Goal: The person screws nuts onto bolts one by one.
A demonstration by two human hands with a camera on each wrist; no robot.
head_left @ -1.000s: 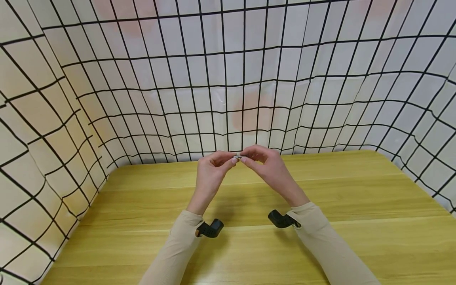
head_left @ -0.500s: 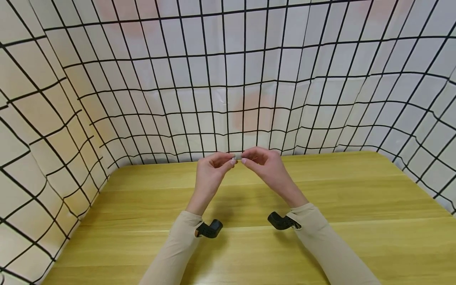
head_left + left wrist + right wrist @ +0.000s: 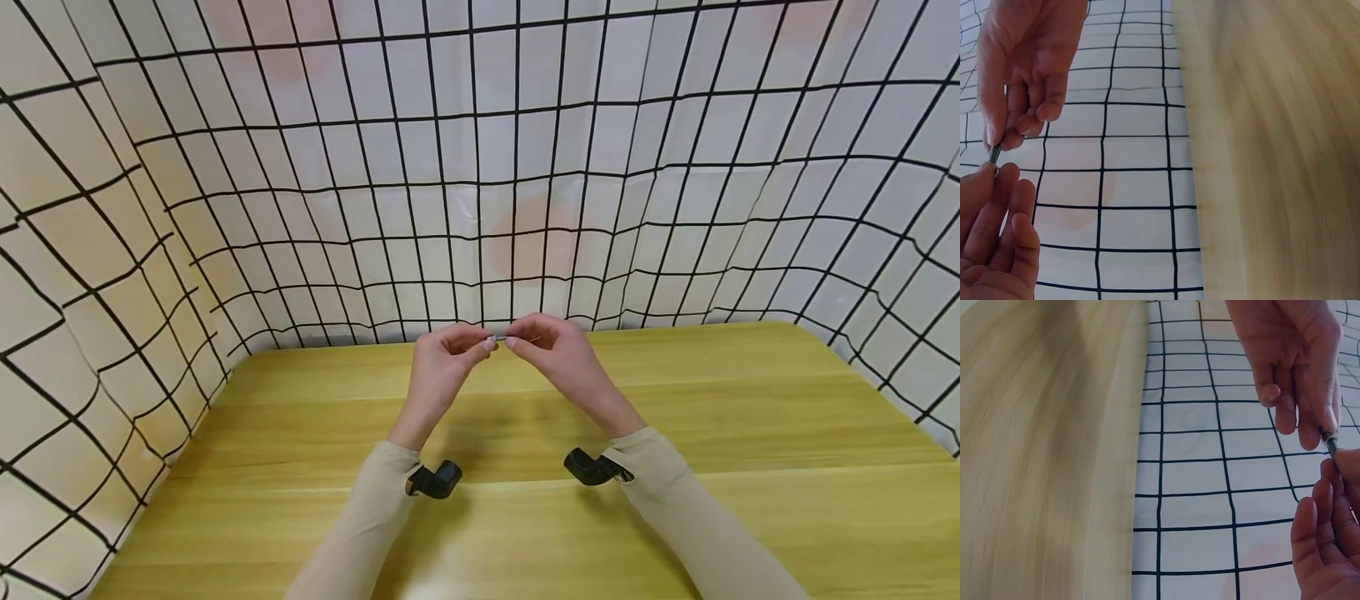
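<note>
Just above the table's far edge, a small silvery metal bolt (image 3: pixel 501 337) spans the fingertips of both hands. My left hand (image 3: pixel 438 367) pinches its wider end between thumb and index finger. My right hand (image 3: pixel 564 360) pinches the thinner shank from the other side. Seen from the left wrist, the bolt (image 3: pixel 995 152) shows only as a short grey length between the two sets of fingertips. The right wrist view shows the bolt (image 3: pixel 1331 444) with a thicker, shiny part at the left thumb. Fingertips cover both ends, so I cannot tell whether a separate nut is on it.
Below the hands lies a wood-grain table (image 3: pixel 495 533). A white curtain with a black grid (image 3: pixel 420 208) hangs along the back and both sides, close to the table's far edge. Black camera mounts (image 3: pixel 437 480) sit on both wrists over beige sleeves (image 3: pixel 690 508).
Both hands sit very slightly lower in the head view. Their fingertips have shifted a little around the bolt, and both still pinch it.
</note>
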